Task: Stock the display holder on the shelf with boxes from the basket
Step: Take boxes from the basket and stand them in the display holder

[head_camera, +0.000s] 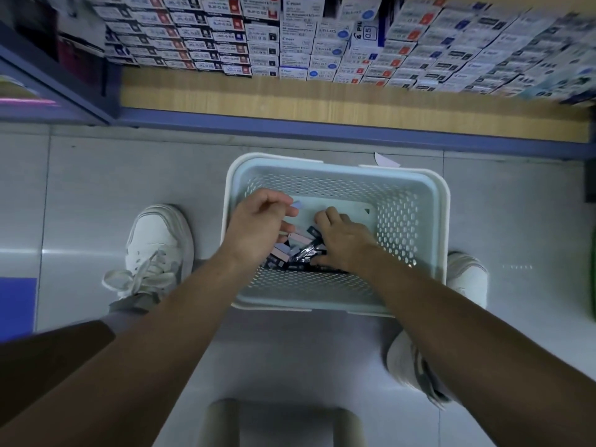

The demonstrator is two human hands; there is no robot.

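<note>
A pale perforated plastic basket [419, 221] stands on the floor between my feet. At its bottom lies a heap of small boxes [292, 250], some pale pink and lilac, some black. My left hand [258, 227] hovers over the left of the heap with curled fingers around a small pale box; a lilac corner shows past the fingertips. My right hand [342, 240] lies palm down on the black boxes, fingers bent into the pile. Whether it grips one is hidden. The display holder is not in view.
A wooden shelf [290, 95] with a blue front edge runs across the top, with stacked pen boxes [290, 37] behind it. My white shoes [158, 243] flank the basket on the grey tiled floor. A stool edge [283, 421] sits at the bottom.
</note>
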